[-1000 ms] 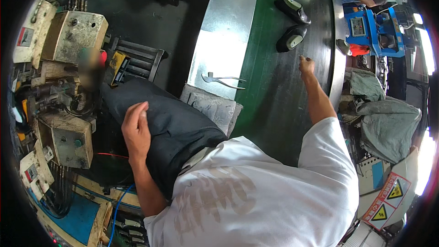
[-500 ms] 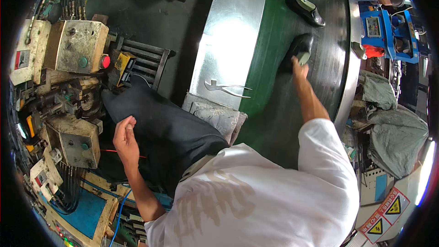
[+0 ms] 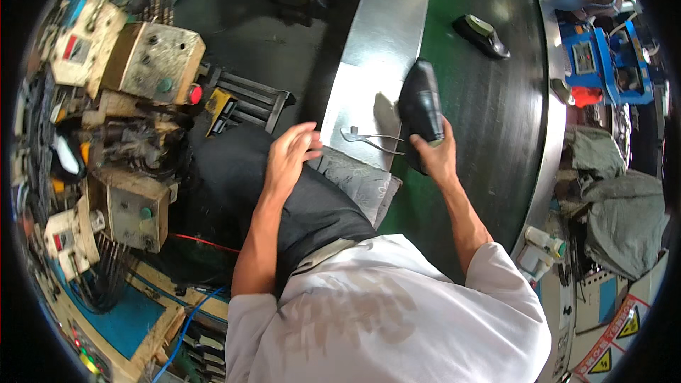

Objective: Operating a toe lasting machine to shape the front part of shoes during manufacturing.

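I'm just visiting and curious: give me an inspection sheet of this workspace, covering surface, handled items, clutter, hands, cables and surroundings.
Surface: shiny metal ledge beside a dark green belt.
Handled items: glossy black shoe, held; second black shoe with pale insert, on the belt.
Clutter: grey metal pincers on the ledge; grey patterned cloth nearby.
Hands: right hand grips the first shoe; left hand looks empty, fingers loosely bent.
Cables: thin blue line and red line, cable or hose unclear.
Surroundings: grimy beige control box, left; blue machine, right.
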